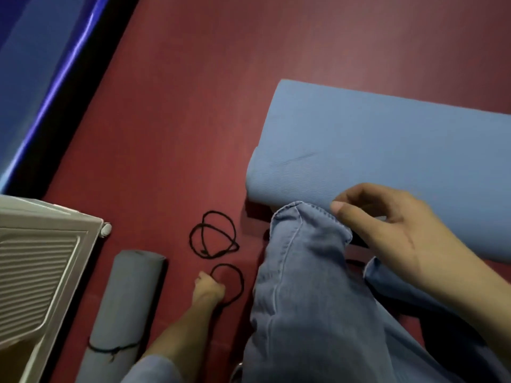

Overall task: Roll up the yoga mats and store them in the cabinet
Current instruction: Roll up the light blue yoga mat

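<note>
1. Now the left hand (208, 287) pinches a black cord loop (231, 283) on the red floor (193, 106).
2. Rightwards lies the rolled blue mat (387, 161) (long axis left-right), just beyond the knee (304, 244).
3. Nearer it, the right hand (387, 230) hovers, fingers loosely curled, holding nothing.

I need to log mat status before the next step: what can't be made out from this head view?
- Blue mat: its right end is cut off by the frame edge; its near edge hides behind the knee and right hand.
- Grey rolled mat: its lower end runs out of frame.
- Left hand: fingertips curl around the black cord, out of sight.
- Cabinet interior: not in view.
</note>
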Demonstrator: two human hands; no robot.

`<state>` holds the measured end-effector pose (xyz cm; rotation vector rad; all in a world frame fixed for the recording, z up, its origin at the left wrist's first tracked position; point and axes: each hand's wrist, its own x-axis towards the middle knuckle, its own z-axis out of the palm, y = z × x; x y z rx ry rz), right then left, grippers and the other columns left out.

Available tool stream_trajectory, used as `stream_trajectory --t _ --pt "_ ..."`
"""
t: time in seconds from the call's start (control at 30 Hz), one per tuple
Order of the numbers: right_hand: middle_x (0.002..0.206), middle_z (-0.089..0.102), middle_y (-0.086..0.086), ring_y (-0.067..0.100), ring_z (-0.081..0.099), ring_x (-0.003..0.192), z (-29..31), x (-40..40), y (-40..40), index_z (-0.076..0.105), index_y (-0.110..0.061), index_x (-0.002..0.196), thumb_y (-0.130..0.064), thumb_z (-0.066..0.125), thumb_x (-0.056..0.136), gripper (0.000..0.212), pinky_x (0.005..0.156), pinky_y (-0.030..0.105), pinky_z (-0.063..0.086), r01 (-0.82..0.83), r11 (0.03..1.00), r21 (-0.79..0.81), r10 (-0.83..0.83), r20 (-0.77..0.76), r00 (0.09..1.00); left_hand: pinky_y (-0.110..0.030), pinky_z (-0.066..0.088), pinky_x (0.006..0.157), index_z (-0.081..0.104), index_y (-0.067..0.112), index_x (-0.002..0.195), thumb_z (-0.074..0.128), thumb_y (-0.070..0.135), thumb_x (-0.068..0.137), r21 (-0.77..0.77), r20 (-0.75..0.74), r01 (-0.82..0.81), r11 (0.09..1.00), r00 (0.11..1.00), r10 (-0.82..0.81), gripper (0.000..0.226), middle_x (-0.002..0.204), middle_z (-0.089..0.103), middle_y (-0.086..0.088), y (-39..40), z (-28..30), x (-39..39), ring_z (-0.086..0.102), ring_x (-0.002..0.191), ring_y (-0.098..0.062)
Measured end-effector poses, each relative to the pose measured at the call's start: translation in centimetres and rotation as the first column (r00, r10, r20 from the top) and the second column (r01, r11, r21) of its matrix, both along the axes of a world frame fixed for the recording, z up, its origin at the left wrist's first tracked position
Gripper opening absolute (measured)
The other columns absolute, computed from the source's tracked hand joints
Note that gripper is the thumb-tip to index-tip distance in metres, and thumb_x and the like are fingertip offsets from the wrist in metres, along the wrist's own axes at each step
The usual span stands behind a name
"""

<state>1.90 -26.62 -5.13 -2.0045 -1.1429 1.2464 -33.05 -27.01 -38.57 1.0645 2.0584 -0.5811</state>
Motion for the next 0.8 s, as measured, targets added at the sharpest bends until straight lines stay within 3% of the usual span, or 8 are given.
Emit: stream_trajectory --t 0.13,0.23,0.37,0.47,0.53,0.63,0.77,0.8 --pt "0.081 0.073 -0.016 -0.001 0.066 0.078 0.3 -1.2 1.3 0.072 -0.033 0.083 -0.061 0.068 0.078 0.028 0.068 0.014 0.045 0.052 0.997 0.055 -0.049 -0.071 0.996 -0.045 0.048 0.103 0.043 -0.002 0.139 0.061 0.028 0.097 0.069 -0.064 -0.066 0.995 0.995 0.070 0.055 0.144 0.046 -0.025 -0.5 -3.7 -0.2 0.055 0.124 -0.043" --pt "0.081 0.073 -0.017 -0.001 0.066 0.079 -0.4 -2.1 2.0 0.071 -0.038 0.083 -0.058 0.060 0.071 0.025 0.073 0.022 0.046 0.041 0.999 0.035 -0.038 -0.087 0.995 -0.043 0.051 0.098 0.062 0.000 0.120 0.054 0.026 0.098 0.087 -0.076 0.112 0.990 0.992 -0.106 0.035 0.126 0.062 -0.022 0.6 -3.4 -0.1 0.059 0.118 -0.040" --pt "0.080 0.073 -0.013 -0.001 0.066 0.074 -0.8 -2.0 2.6 0.071 -0.028 0.086 -0.044 0.069 0.087 0.016 0.066 0.020 0.048 -0.010 0.998 0.069 0.011 -0.023 1.000 -0.043 0.048 0.076 0.055 0.016 0.077 0.058 0.019 0.094 0.381 0.228 0.154 0.912 0.940 -0.254 0.017 0.087 0.068 -0.013 4.6 2.9 3.3 0.064 0.087 -0.034" --pt "0.104 0.069 -0.018 -0.004 0.065 0.098 -0.4 -1.6 2.3 0.068 -0.028 0.109 -0.028 0.073 0.091 0.018 0.081 0.018 0.052 -0.074 0.993 0.092 0.072 0.028 0.997 -0.032 0.040 0.062 0.052 0.020 0.073 0.067 0.019 0.094 0.487 0.524 0.109 0.867 0.757 -0.390 0.026 0.062 0.057 0.008 8.3 12.8 6.1 0.047 0.058 -0.010" --pt "0.129 0.061 -0.021 -0.006 0.054 0.123 1.5 -1.8 1.9 0.059 -0.030 0.129 -0.025 0.075 0.090 0.043 0.104 0.028 0.048 -0.250 0.951 0.181 0.242 0.066 0.968 -0.027 0.039 0.059 0.055 0.021 0.077 0.069 0.025 0.094 0.571 0.567 0.258 0.780 0.564 -0.601 0.022 0.060 0.051 0.013 9.7 21.4 7.6 0.041 0.056 -0.002" --pt "0.148 0.047 -0.021 -0.015 0.039 0.133 6.3 -3.3 0.5 0.042 -0.033 0.149 -0.031 0.080 0.088 0.072 0.113 0.018 0.036 -0.475 0.847 0.238 0.450 0.153 0.880 -0.021 0.042 0.061 0.062 0.014 0.084 0.068 0.019 0.099 0.621 0.646 0.335 0.708 0.293 -0.705 0.017 0.067 0.058 0.008 9.3 34.5 9.5 0.051 0.062 -0.005" --pt "0.091 0.069 0.013 0.008 0.064 0.086 13.5 -3.7 -4.2 0.065 -0.012 0.099 -0.031 0.075 0.093 0.022 0.082 0.045 0.051 -0.391 0.864 0.316 0.419 -0.024 0.907 -0.030 0.047 0.059 0.065 0.010 0.087 0.068 0.016 0.098 0.588 0.750 0.318 0.744 0.129 -0.649 0.013 0.065 0.063 -0.002 5.9 46.9 10.4 0.058 0.061 -0.017" --pt "0.080 0.066 0.020 0.016 0.062 0.074 15.2 -3.2 -6.1 0.063 -0.008 0.086 -0.032 0.071 0.095 0.027 0.072 0.046 0.049 -0.362 0.874 0.324 0.407 -0.084 0.909 -0.030 0.047 0.059 0.066 0.010 0.086 0.068 0.016 0.098 0.605 0.735 0.334 0.723 0.114 -0.668 0.013 0.064 0.062 0.001 4.9 48.8 10.1 0.057 0.060 -0.015"
